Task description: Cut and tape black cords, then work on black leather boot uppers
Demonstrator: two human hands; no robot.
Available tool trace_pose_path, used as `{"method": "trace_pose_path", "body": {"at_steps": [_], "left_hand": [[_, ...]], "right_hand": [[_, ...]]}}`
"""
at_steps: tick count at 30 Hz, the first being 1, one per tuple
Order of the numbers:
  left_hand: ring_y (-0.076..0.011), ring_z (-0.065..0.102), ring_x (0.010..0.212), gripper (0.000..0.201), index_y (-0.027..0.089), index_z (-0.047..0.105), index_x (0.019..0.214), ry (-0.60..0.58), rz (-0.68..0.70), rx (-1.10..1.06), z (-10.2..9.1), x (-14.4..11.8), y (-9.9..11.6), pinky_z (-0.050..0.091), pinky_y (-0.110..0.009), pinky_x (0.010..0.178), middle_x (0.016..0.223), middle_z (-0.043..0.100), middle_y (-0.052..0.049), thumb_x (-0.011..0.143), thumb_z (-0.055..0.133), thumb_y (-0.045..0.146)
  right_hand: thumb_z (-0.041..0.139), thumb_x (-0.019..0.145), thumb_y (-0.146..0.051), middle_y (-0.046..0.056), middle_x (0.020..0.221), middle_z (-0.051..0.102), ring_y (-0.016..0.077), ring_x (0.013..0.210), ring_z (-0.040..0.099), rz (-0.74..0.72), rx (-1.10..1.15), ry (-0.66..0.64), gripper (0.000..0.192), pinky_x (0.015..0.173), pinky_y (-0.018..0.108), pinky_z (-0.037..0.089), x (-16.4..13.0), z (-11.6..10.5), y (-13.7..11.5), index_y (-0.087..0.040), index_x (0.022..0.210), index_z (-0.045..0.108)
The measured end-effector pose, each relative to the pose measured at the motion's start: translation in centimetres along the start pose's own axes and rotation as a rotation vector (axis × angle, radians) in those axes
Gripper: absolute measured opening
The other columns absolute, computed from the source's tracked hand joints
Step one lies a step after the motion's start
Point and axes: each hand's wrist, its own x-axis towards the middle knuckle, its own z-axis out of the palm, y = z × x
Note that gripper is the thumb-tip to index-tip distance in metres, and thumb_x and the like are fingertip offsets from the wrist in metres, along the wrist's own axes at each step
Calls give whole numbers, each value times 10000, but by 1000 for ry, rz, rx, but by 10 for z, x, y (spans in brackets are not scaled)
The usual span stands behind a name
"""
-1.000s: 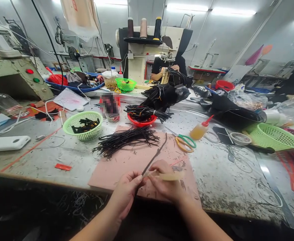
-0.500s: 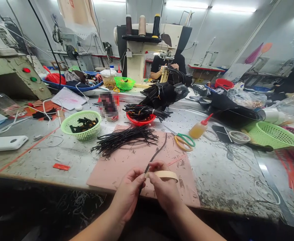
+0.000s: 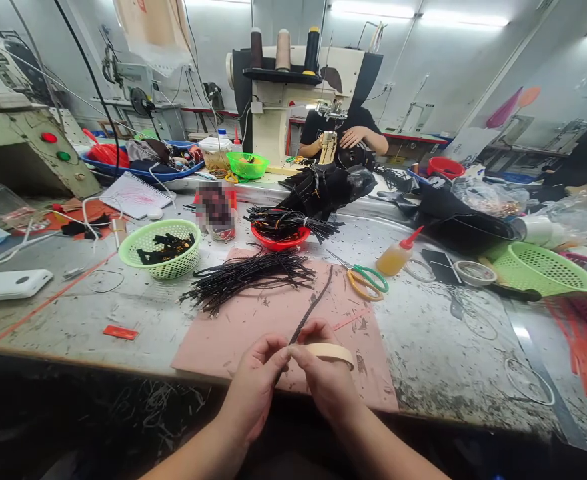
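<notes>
Low centre of frame: left hand [image 3: 253, 387] and right hand [image 3: 326, 380] pinching braided black cord [image 3: 309, 312]; tape roll [image 3: 332, 353] in right; cord pile [image 3: 248, 275] waiting above.

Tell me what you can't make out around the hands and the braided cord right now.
Head view only:
- Near end of the braided cord: hidden between the left hand and right hand, so the grip cannot be read.
- Tape roll: partly covered by the right hand.
- Jar behind the cord pile: blurred out.
- Contents of the red bowl: too small.
</notes>
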Motion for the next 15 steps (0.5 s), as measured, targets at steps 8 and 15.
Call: {"method": "trace_pose_path", "body": {"at_steps": [8, 15], "left_hand": [[-201, 518, 782, 116, 214, 695, 678, -67, 361, 429, -7, 1, 10, 401, -260, 731, 752, 572, -37, 740, 597, 209], [-154, 506, 664, 92, 180, 644, 651, -93, 140, 241, -9, 2, 9, 397, -245, 662, 629, 572, 1, 664, 694, 255]], "right_hand": [[699, 632, -317, -15, 696, 520, 124, 644, 468, 32, -196, -15, 224, 594, 242, 400, 4, -8, -3, -193, 752, 557], [638, 703, -283, -11, 671, 524, 145, 656, 500, -169, -480, -103, 118, 619, 265, 416, 2, -9, -15, -198, 684, 558]]}}
